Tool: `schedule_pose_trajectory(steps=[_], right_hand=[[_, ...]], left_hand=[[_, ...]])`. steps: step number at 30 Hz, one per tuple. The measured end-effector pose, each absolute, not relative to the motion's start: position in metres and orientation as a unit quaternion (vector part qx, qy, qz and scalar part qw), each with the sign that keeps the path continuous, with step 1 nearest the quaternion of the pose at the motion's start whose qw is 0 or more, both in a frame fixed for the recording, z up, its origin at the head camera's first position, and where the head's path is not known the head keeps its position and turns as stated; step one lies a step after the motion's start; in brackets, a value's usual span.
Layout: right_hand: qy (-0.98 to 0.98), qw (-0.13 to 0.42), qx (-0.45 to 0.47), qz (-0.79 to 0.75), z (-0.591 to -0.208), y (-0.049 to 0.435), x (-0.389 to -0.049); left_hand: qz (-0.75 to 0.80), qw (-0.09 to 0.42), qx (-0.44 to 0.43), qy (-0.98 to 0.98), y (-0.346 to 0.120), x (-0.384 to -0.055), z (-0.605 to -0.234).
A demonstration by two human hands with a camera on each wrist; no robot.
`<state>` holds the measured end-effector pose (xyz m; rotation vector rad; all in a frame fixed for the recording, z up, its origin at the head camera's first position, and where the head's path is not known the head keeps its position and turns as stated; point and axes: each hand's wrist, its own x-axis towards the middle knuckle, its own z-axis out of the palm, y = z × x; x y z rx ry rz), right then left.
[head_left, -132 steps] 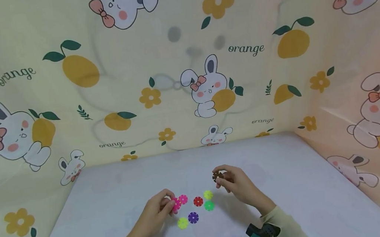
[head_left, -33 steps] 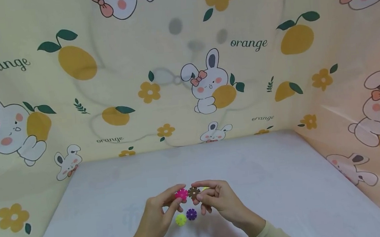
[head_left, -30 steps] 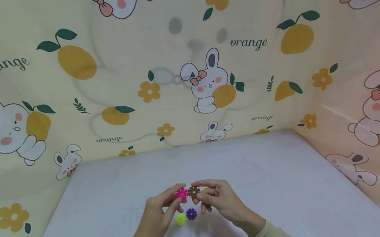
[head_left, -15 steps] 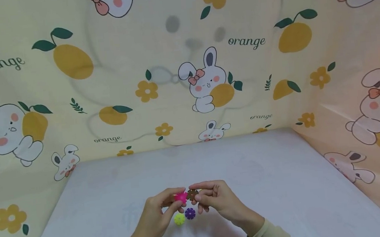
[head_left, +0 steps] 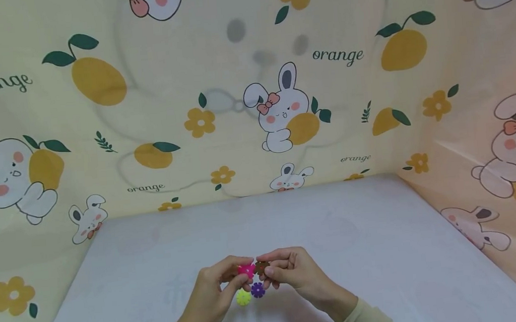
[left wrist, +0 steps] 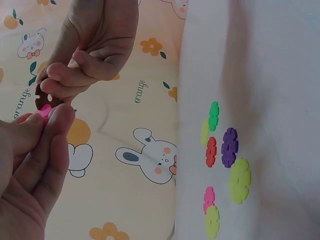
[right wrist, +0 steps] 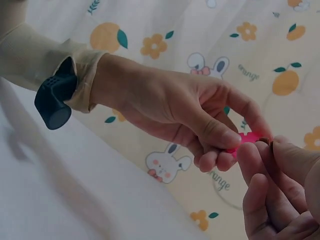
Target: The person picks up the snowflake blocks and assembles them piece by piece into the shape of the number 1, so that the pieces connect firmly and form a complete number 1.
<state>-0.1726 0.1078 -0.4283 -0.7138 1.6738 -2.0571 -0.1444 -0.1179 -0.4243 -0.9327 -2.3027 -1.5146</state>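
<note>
Slotted plastic interlocking discs are in both hands. My left hand pinches a bright pink disc between thumb and fingers. With its thumb and index finger, my right hand pinches a brown disc. Both discs are raised over the table, edge to edge, and overlap at their rims in the left wrist view. Fingertips hide part of each. Just below the hands lie a yellow disc and a purple disc.
In the left wrist view, a green disc, a red disc, a second pink disc and more yellow discs lie on the white table. Behind the table hangs a rabbit-and-orange printed cloth.
Since the oldest frame, my right hand has come left with the brown disc, and my left hand slightly right, bringing the two discs together. Over the last second both discs have tilted and lowered slightly.
</note>
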Motion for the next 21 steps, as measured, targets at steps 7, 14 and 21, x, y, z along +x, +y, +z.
schedule_pose_trajectory(steps=[7, 14, 21], right_hand=[[0.588, 0.217, -0.25, -0.738, -0.4314, 0.1079, -0.1733], [0.603, 0.197, -0.26, -0.728, -0.4276, 0.1074, -0.1749], [0.611, 0.162, -0.262, -0.73, -0.4322, 0.1077, -0.1741]], left_hand=[[-0.524, 0.101, -0.308, -0.788, -0.1161, -0.1429, -0.4233], [-0.501, 0.117, -0.281, -0.81, -0.113, -0.1442, -0.4252], [-0.472, 0.099, -0.248, -0.84, -0.1128, -0.1428, -0.425]])
